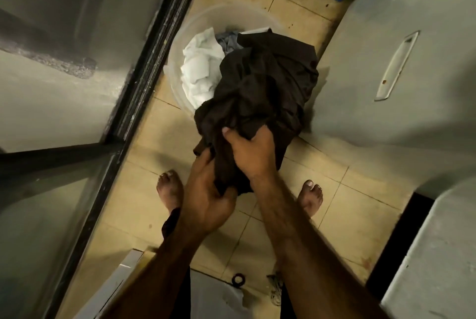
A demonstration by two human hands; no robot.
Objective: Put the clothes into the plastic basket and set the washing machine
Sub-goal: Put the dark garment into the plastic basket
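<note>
A dark brown garment [262,86] hangs bunched over the near side of a translucent round plastic basket [180,35] that stands on the tiled floor. My left hand [206,195] grips the garment's lower end from below. My right hand [251,153] grips its folds a little higher, thumb on top. Inside the basket lie a white cloth [201,66] and a grey cloth [229,41]. The basket's right rim is hidden behind the dark garment.
A black-framed glass door [144,66] runs along the left. A grey appliance side with a recessed handle [396,61] fills the right. My bare feet [170,189] stand on the beige tiles. A white edge [123,269] and a small black ring [238,280] lie near the bottom.
</note>
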